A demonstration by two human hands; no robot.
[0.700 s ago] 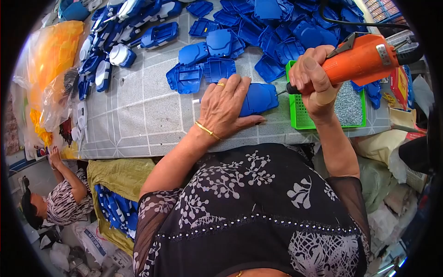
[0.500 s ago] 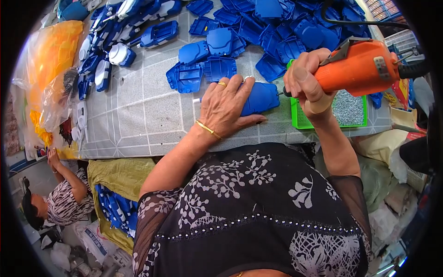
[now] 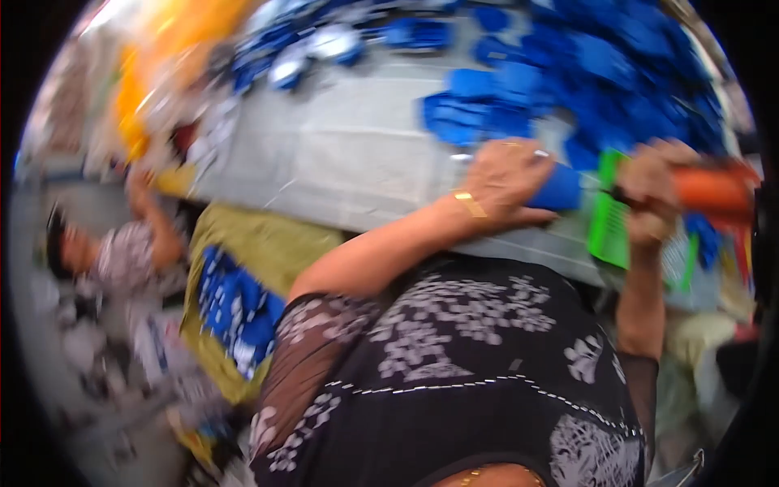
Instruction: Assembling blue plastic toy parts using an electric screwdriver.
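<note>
The picture is smeared by motion. My left hand (image 3: 507, 183), with a gold ring and bracelet, lies over a blue plastic casing (image 3: 561, 188) near the front edge of the table, fingers and thumb gripping it. The hand hides most of the casing; its right end shows. To the right, my right hand (image 3: 652, 191) is wrapped round an orange electric screwdriver (image 3: 714, 191), held sideways above a green tray (image 3: 602, 231). The screwdriver's dark tip points left toward the casing, apart from it as far as the blur shows.
Blue plastic shells (image 3: 600, 61) lie heaped at the far right. Blue-and-white pieces (image 3: 334, 45) lie at the far left beside orange plastic bags (image 3: 191, 28). An olive sack (image 3: 243, 226) of blue-and-white pieces stands left of me. Another person (image 3: 134, 252) is at the table's left end.
The whole view has swung, so the table, hands and screwdriver now appear further right and the scene is blurred. Both hands keep the same holds.
</note>
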